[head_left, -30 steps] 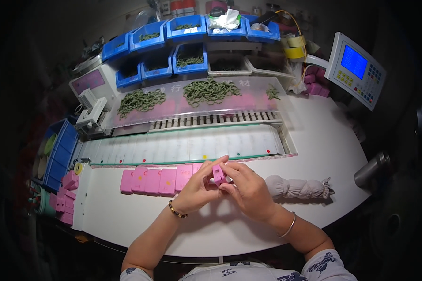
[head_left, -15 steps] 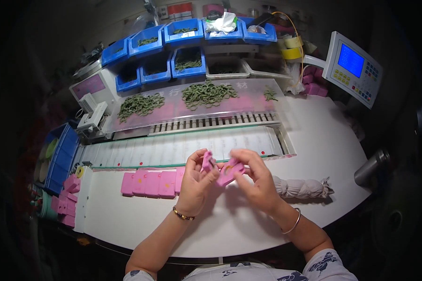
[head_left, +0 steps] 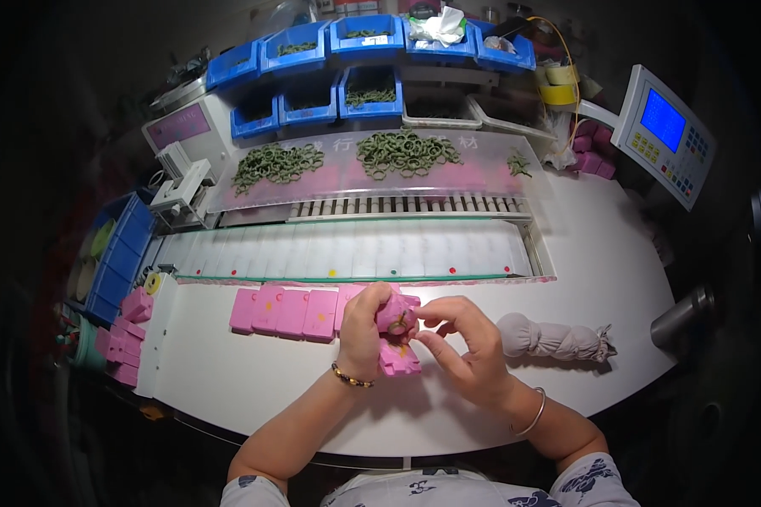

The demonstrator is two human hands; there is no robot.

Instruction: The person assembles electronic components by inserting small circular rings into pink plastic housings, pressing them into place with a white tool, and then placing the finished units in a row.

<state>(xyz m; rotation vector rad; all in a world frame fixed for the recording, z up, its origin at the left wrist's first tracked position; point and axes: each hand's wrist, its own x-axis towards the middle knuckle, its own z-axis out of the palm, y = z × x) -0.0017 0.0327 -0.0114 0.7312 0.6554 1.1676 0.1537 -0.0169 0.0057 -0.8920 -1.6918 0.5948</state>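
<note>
My left hand (head_left: 366, 334) is closed round a pink mould (head_left: 393, 306) above the table. The mould is spread apart, and its lower flap (head_left: 400, 362) hangs below my fingers. A small green ring (head_left: 397, 326) shows against the pink inner face. From the right, my right hand (head_left: 465, 342) reaches in with thumb and forefinger curled together at the mould's edge beside the ring. Whatever lies between those fingertips is too small to make out. Behind my left hand, a row of pink moulds (head_left: 292, 313) lies flat on the white table.
A grey cloth bundle (head_left: 558, 338) lies to the right, and a metal cup (head_left: 683, 317) stands farther right. A white tray strip (head_left: 355, 249) crosses the table. Green rings (head_left: 406, 154) are heaped on a clear shelf below blue bins (head_left: 366, 34). A control panel (head_left: 664, 135) stands at right.
The mould has turned, so one flap now hangs down and the green ring shows. My right hand's fingers have drawn in beside the ring. The whole view has shifted slightly.
</note>
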